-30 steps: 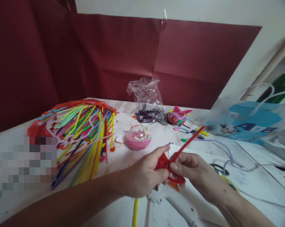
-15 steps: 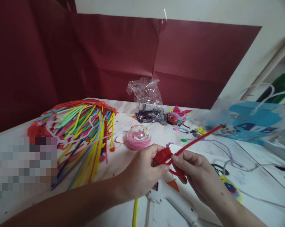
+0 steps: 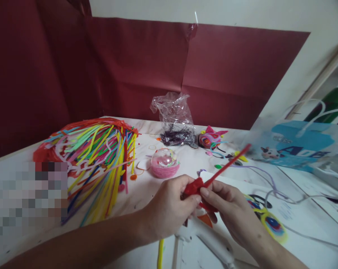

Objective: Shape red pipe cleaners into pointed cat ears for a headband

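A small red fuzzy piece (image 3: 194, 186), seemingly made of pipe cleaner, is pinched between the thumb and fingers of my left hand (image 3: 166, 205). Close beside it, my right hand (image 3: 227, 201) grips a red pipe cleaner (image 3: 227, 166) against the piece, and its free end points up and to the right. My fingers partly hide where the two meet. Below my hands lies a white hot glue gun (image 3: 214, 244), with an orange scrap (image 3: 205, 219) near it. A yellow pipe cleaner (image 3: 160, 254) runs off the bottom edge.
Many coloured pipe cleaners (image 3: 101, 149) spread from a red bag at left. Behind my hands stands a pink-based clear ball (image 3: 165, 166), then a clear plastic bag (image 3: 174, 116) and a pink eared craft figure (image 3: 211, 138). A blue-white carrier bag (image 3: 306, 144) and cords are at right.
The free end of the red pipe cleaner has moved left and slightly up. My right hand has come in closer to my left, covering more of the red piece.
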The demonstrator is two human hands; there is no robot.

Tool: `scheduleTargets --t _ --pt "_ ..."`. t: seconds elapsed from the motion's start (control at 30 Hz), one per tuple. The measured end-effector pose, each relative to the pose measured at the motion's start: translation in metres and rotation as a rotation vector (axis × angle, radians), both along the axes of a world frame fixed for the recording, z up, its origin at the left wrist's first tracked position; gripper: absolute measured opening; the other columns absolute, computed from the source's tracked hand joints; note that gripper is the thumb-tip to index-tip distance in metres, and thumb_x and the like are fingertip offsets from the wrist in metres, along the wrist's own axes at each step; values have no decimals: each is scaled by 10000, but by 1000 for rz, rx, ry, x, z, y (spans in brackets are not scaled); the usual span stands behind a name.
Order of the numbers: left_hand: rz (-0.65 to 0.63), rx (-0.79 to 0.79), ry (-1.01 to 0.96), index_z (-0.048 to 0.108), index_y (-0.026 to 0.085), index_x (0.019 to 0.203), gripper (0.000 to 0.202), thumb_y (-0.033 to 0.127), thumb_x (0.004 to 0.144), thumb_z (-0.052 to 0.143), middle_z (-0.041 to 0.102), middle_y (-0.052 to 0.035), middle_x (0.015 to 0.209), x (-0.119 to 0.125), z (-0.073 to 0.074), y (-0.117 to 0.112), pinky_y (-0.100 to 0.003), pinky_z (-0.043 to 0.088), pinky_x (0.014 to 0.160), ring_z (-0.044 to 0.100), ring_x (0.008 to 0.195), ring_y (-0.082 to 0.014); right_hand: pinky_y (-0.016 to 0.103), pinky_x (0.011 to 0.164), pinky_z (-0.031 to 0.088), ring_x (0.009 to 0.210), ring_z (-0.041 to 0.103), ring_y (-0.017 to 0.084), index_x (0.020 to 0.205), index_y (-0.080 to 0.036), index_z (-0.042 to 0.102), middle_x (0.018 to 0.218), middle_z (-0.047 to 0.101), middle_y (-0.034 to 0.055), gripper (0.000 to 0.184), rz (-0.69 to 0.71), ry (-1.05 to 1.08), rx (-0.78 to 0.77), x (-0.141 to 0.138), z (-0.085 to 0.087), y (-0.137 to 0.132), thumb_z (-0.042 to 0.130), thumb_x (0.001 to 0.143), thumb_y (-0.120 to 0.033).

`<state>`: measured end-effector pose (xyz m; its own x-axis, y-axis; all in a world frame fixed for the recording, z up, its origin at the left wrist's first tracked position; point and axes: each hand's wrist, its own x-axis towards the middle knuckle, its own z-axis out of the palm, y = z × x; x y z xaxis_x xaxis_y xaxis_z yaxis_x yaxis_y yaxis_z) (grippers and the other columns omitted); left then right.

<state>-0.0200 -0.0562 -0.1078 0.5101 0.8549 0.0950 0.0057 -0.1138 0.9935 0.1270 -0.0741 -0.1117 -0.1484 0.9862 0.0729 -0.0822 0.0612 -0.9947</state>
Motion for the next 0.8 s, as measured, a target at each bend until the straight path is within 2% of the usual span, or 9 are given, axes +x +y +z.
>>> scheduleTargets --t 0.1,0.37,0.53,0.8 --pt "-6 9 3 514 142 827 87 189 754 513 507 30 598 -1 0 0 -190 391 456 493 506 -77 170 356 321 397 411 68 562 -146 535 473 516 -26 319 -22 -8 5 0 1 -1 661 709 -400" --pt "-2 -114 16 476 146 731 92 217 731 534 521 35 524 -1 2 2 -194 397 405 502 435 -84 179 357 304 394 390 67 556 -146 532 469 504 -25 321 -39 -73 44 -2 4 -1 645 722 -397" --pt "10 -124 30 487 137 702 77 198 720 530 528 33 497 -1 5 3 -194 405 401 510 413 -84 185 374 354 411 439 77 671 -153 555 517 551 -20 229 -39 -28 82 -4 5 -1 662 723 -348" --pt "5 -135 49 497 139 715 42 171 699 519 552 16 527 1 4 2 -211 426 428 517 429 -87 194 383 403 410 484 88 622 -136 594 496 578 -7 232 -36 33 37 -1 3 0 726 653 -324"
